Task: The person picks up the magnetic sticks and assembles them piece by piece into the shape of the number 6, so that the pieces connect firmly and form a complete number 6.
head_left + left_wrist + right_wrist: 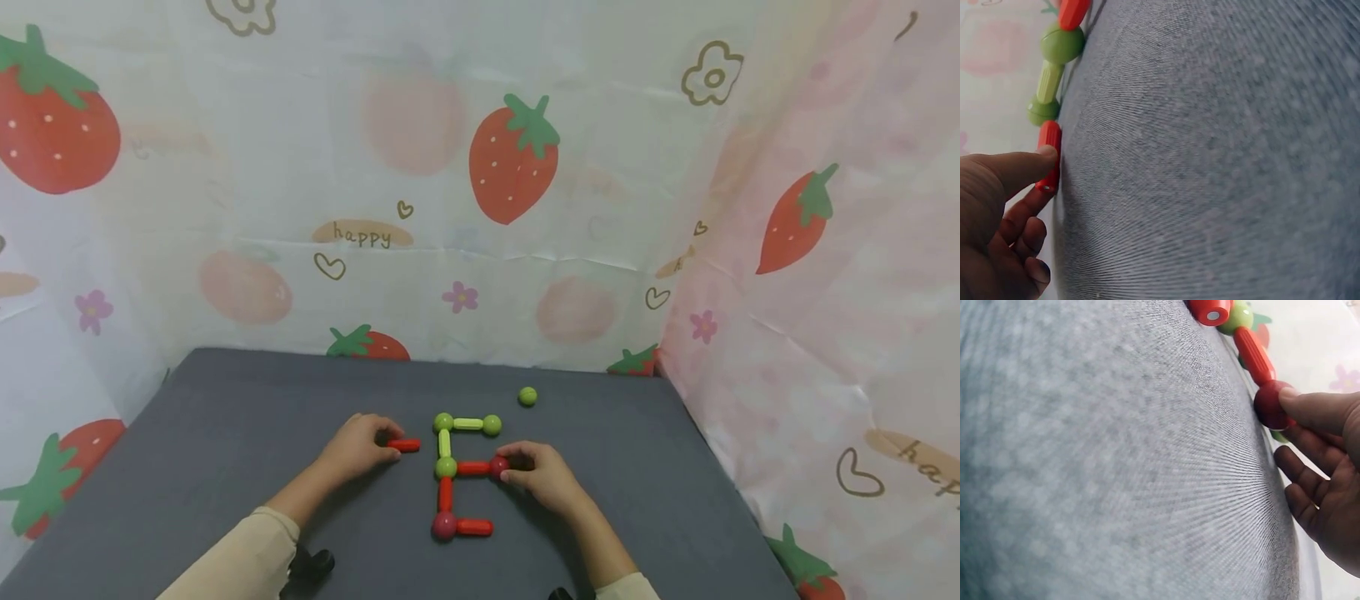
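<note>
Joined balls and rods lie on the grey table in a shape of several parts. A dark red ball (pixel 498 467) at the end of the middle red rod (pixel 473 468) is pinched between thumb and finger of my right hand (pixel 551 481). Left of the shape, my left hand (pixel 358 448) pinches a separate red rod (pixel 1050 156), its free tip pointing toward the green balls. A green ball (pixel 446 467) joins the middle rod to the upright ones. At the bottom, another dark red ball (pixel 444 525) carries a red rod (pixel 475 527) pointing right.
One loose green ball (pixel 528 396) lies near the back of the grey table (pixel 262 400). Strawberry-print cloth (pixel 420 192) stands behind the table and along its sides. Dark objects (pixel 311 565) show by the left sleeve.
</note>
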Available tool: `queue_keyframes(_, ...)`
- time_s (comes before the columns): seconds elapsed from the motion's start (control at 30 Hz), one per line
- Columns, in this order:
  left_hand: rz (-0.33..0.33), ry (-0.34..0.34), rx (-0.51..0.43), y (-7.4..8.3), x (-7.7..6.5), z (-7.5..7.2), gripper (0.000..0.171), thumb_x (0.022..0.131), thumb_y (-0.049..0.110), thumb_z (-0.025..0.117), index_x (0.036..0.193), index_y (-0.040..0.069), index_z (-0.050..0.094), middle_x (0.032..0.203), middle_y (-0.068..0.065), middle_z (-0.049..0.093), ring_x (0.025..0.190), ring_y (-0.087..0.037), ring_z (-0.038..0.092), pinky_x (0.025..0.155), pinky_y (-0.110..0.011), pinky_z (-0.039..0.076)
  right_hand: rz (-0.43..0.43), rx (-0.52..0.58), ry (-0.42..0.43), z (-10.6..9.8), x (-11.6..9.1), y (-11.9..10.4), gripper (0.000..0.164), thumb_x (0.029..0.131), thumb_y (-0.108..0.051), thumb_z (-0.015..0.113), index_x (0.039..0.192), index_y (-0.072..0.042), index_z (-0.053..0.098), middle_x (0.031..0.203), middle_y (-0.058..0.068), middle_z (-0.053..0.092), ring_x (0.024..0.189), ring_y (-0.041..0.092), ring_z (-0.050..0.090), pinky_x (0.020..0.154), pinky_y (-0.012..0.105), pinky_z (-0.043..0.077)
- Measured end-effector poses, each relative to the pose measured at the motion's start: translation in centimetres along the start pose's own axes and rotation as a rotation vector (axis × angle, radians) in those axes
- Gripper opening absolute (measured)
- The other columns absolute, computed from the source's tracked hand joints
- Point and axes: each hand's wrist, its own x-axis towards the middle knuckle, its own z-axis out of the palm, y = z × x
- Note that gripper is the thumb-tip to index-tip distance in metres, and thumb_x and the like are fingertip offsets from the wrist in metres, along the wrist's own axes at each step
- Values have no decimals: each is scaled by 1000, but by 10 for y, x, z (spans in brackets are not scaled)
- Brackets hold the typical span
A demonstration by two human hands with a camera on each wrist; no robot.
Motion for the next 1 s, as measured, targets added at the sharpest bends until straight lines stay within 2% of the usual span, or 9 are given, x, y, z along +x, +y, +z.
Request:
queue_keyframes(0.23, -19, 10, 17, -3, 0, 3, 17, 87, 19, 83, 103, 21, 78, 105, 3, 72, 109, -25, 60, 95, -50, 49, 3, 3, -10, 1, 1, 2, 32, 90, -15, 79, 122, -11, 73, 115, 4, 73, 103, 18, 65, 83, 33, 53)
queue_keyframes(0.47, 1, 32, 18, -2, 0, 2, 15, 88, 19, 81, 103, 21, 79, 102, 5, 72, 105, -22, 60, 95, -49, 49, 0, -2, -8, 0, 1, 2, 32, 90, -16, 80, 121, -12, 74, 116, 4, 73, 104, 18, 65, 83, 34, 52)
queue_keyframes(0.57, 24, 47, 18, 6, -2, 0, 14, 88, 21, 81, 101, 22, 79, 99, 7, 72, 97, -18, 59, 96, -49, 48, -1, -2, -3, 0, 1, 2, 32, 90, -15, 80, 121, -11, 74, 115, 4, 73, 102, 18, 65, 82, 33, 52)
queue_keyframes(0.73, 77, 32, -1, 25, -4, -2, 12, 87, 21, 82, 98, 25, 79, 92, 12, 69, 84, -12, 53, 84, -40, 48, -3, -1, 5, 0, 1, 0, 31, 90, -13, 79, 120, -11, 74, 114, 5, 73, 101, 17, 64, 81, 31, 52)
queue_keyframes(0.8, 88, 17, -18, 33, -5, -2, 12, 87, 21, 83, 97, 26, 79, 90, 14, 67, 82, -12, 51, 76, -36, 45, -6, -3, 6, 0, 1, 0, 31, 90, -13, 79, 120, -10, 74, 114, 4, 73, 101, 17, 64, 81, 31, 52)
queue_keyframes(1.0, 126, -25, -60, 49, -11, 2, 14, 87, 19, 83, 99, 26, 79, 90, 14, 67, 82, -13, 48, 71, -33, 43, -5, -3, -3, 0, 2, -2, 31, 90, -13, 79, 121, -11, 74, 114, 4, 73, 102, 17, 65, 82, 32, 52)
